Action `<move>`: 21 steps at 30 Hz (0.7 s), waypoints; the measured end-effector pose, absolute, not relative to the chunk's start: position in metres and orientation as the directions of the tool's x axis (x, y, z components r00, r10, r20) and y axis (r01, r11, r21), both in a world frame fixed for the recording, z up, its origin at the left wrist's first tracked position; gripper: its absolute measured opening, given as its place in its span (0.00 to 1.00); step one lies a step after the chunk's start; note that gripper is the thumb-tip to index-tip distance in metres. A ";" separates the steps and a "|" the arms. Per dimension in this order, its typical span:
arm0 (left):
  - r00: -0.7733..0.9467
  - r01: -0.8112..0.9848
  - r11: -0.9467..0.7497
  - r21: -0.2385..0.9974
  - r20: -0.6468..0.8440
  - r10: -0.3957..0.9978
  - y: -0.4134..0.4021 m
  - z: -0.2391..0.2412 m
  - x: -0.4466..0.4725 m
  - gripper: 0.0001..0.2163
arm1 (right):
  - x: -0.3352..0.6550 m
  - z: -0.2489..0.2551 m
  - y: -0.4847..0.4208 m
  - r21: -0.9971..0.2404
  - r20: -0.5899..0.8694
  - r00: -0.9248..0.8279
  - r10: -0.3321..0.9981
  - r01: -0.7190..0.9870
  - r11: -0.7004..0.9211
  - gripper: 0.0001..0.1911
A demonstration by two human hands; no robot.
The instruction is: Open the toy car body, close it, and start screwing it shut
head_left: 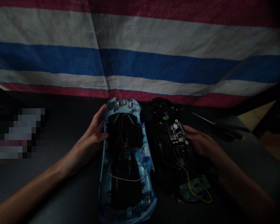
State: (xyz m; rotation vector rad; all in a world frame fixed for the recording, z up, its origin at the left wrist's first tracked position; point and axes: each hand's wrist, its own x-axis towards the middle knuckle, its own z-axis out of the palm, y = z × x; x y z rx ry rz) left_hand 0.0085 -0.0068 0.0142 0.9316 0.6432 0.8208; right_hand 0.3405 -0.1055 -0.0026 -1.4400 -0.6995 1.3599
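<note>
A light blue toy car body shell [127, 186] lies upside down on the dark table, its inside showing red and white wires. My left hand [93, 137] rests against the shell's left edge with fingers curled on the rim. To its right lies the black chassis [170, 155] with a grey gear part [176, 132], a green circuit board [194, 186] and a yellow wire [191, 183]. My right hand [198, 141] holds the chassis at its right side, fingers bent around the edge.
A striped red, white and blue woven sheet [140, 49] hangs behind the table. A screwdriver [214, 123] with a thin metal shaft lies at the back right. A blurred patch [18, 133] sits at the left. A wooden frame [268, 115] is at the far right.
</note>
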 end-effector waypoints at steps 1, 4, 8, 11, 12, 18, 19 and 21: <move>0.533 -0.309 0.350 0.884 -0.144 0.834 -0.007 0.014 0.009 0.38 | 0.340 -0.003 -0.105 -0.917 -0.379 0.205 0.902 -0.215 -0.336 0.22; 0.515 -0.285 0.337 0.897 -0.153 0.844 -0.006 0.014 0.009 0.38 | 0.341 -0.003 -0.105 -0.910 -0.390 0.224 0.893 -0.239 -0.337 0.21; 0.510 -0.283 0.316 0.905 -0.137 0.849 -0.005 0.010 0.007 0.37 | 0.341 -0.003 -0.105 -0.896 -0.420 0.246 0.874 -0.263 -0.357 0.19; 0.534 -0.297 0.335 0.894 -0.135 0.835 -0.005 0.008 0.007 0.38 | 0.340 -0.001 -0.105 -0.903 -0.413 0.253 0.875 -0.242 -0.356 0.19; 0.535 -0.300 0.336 0.893 -0.134 0.834 -0.005 0.009 0.007 0.39 | 0.339 -0.001 -0.105 -0.903 -0.414 0.264 0.871 -0.240 -0.357 0.19; 0.521 -0.296 0.315 0.902 -0.123 0.844 -0.005 0.011 0.009 0.39 | 0.339 -0.003 -0.106 -0.914 -0.389 0.232 0.891 -0.215 -0.344 0.22; 0.527 -0.297 0.310 0.903 -0.116 0.842 -0.005 0.010 0.009 0.39 | 0.340 -0.005 -0.106 -0.918 -0.383 0.236 0.893 -0.206 -0.339 0.23; 0.546 -0.295 0.308 0.904 -0.104 0.831 -0.004 0.008 0.007 0.38 | 0.343 -0.008 -0.106 -0.925 -0.371 0.247 0.895 -0.188 -0.331 0.23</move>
